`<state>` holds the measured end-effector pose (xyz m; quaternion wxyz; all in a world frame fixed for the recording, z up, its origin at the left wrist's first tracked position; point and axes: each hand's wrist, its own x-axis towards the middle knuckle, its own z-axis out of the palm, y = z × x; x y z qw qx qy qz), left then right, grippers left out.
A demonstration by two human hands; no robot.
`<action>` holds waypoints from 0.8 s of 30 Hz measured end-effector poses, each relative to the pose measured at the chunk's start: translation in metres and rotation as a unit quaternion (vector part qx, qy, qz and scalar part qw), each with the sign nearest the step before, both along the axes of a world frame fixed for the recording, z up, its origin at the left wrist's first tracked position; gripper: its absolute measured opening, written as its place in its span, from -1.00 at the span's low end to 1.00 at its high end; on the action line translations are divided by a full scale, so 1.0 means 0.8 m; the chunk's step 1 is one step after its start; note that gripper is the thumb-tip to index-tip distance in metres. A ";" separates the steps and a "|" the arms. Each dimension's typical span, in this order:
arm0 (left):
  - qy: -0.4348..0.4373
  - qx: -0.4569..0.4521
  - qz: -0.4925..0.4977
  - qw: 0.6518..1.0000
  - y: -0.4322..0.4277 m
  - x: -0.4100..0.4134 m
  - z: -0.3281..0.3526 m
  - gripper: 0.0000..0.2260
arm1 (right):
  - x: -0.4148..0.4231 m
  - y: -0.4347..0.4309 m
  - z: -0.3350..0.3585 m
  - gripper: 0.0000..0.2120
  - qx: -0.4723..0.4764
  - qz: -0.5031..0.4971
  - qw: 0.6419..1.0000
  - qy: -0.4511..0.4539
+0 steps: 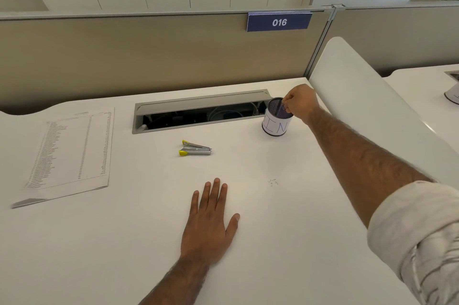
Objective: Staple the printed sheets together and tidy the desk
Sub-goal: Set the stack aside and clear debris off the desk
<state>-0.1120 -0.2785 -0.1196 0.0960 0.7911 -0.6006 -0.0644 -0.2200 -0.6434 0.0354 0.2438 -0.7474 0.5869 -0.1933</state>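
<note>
A stack of printed sheets (pixel 72 150) lies at the left of the white desk (pixel 124 242). A small silver stapler with yellow tips (pixel 195 149) rests on the desk near the middle, untouched. My left hand (pixel 211 222) lies flat on the desk, palm down, fingers apart, holding nothing. My right hand (pixel 299 103) reaches over the rim of a black mesh cup with a white paper label (pixel 277 123), fingertips pinched together above its opening. Whether something tiny sits between those fingers is too small to tell. A few loose staples (pixel 272 182) lie on the desk at the right.
An open cable tray (pixel 198 113) is sunk into the desk behind the stapler. A beige partition with a blue "016" sign (pixel 279 22) closes off the back. A white curved divider (pixel 367 96) borders the desk on the right.
</note>
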 end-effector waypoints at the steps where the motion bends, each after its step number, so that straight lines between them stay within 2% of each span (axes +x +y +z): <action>1: -0.001 0.000 0.000 1.000 0.000 0.000 0.000 -0.34 | 0.003 0.000 -0.001 -0.82 -0.013 0.004 0.999 0.029; 5: 0.000 0.006 0.003 1.000 0.000 0.001 -0.001 -0.35 | 0.009 0.003 0.001 -0.81 -0.037 0.002 0.996 0.078; 7: 0.000 0.007 0.002 1.000 0.000 0.001 -0.002 -0.35 | 0.007 0.002 0.006 -0.87 -0.047 0.000 0.996 0.082; 9: -0.001 0.005 0.003 1.000 0.000 0.001 -0.001 -0.35 | 0.005 0.002 0.010 -0.90 -0.043 0.002 0.997 0.060; 13: -0.002 0.004 0.002 1.000 0.001 0.001 -0.002 -0.35 | 0.000 0.023 0.019 -0.71 -0.020 0.029 0.999 -0.021; 16: -0.004 0.000 0.002 1.000 0.001 0.001 -0.002 -0.34 | -0.014 0.064 0.016 -0.71 -0.023 0.067 0.997 -0.031; 20: -0.004 0.005 0.002 1.000 0.001 0.001 -0.003 -0.34 | -0.043 0.129 -0.037 -0.70 0.017 0.135 0.989 0.054; 24: 0.002 0.002 0.002 1.000 -0.001 0.001 -0.004 -0.34 | -0.066 0.175 -0.095 -0.69 0.042 0.152 0.978 0.134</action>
